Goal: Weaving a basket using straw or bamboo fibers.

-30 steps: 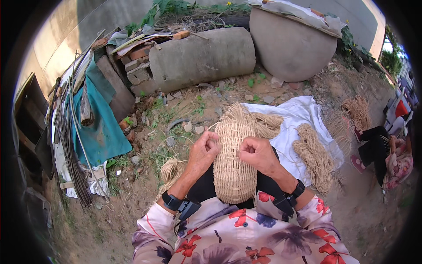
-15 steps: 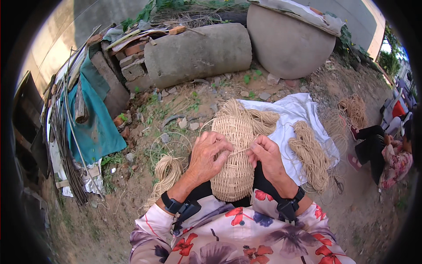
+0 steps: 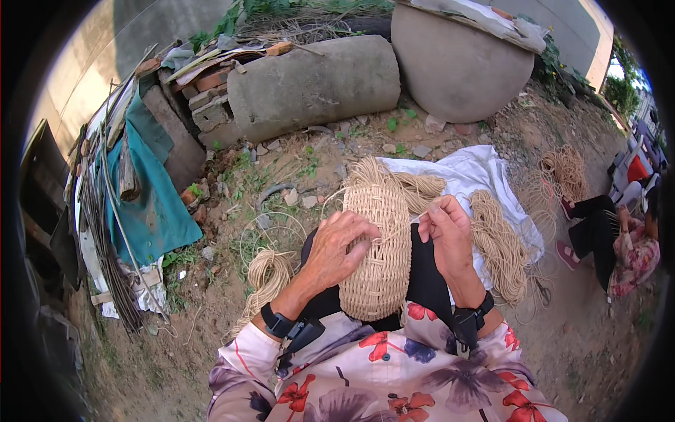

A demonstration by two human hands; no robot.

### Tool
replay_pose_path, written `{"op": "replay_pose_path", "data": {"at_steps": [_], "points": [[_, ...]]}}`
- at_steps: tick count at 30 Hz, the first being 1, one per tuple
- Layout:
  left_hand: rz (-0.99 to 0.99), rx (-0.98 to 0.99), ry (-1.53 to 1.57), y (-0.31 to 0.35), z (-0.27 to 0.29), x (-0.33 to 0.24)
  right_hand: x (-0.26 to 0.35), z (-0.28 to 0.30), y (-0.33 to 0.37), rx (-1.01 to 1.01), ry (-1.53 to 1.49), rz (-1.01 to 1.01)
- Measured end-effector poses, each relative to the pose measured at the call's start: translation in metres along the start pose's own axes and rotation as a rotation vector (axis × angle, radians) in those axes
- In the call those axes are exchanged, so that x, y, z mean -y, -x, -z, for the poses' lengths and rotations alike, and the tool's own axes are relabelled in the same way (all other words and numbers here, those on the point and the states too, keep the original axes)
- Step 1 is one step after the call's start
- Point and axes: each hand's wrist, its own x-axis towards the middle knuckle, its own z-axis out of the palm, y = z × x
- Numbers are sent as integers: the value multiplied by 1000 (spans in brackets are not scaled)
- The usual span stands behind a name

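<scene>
A half-woven, tan wicker basket (image 3: 380,239) rests upside down on my lap. My left hand (image 3: 339,247) presses against its left side, fingers curled on the weave. My right hand (image 3: 444,226) pinches a thin straw strand (image 3: 398,232) that runs from the basket's right side. Loose strand ends (image 3: 416,188) fan out from the basket's far end. Both wrists wear black straps.
A white cloth (image 3: 470,176) with a bundle of straw cord (image 3: 496,246) lies to the right. Another cord coil (image 3: 266,276) lies at my left. A concrete pipe (image 3: 309,84), a large round jar (image 3: 460,60), a teal tarp (image 3: 151,204) and a seated person (image 3: 619,235) surround me.
My right hand has drawn away from the basket to the right, pulling the strand taut. My left hand has stayed on the basket.
</scene>
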Motion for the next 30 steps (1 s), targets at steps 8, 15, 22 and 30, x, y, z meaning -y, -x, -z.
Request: {"op": "replay_pose_path", "data": {"at_steps": [8,15,22,30], "points": [[37,-138,-191,-7,-18,-19,3,-17,9,292,-148,-104],[42,-253,-217,-10,-30,-20,4,-11,16,228,-46,-70],[73,-258,-145,-6,-30,-15,25,-8,24,141,-45,-48],[162,-189,44,3,-11,-11,47,-9,10,176,178,61]]}}
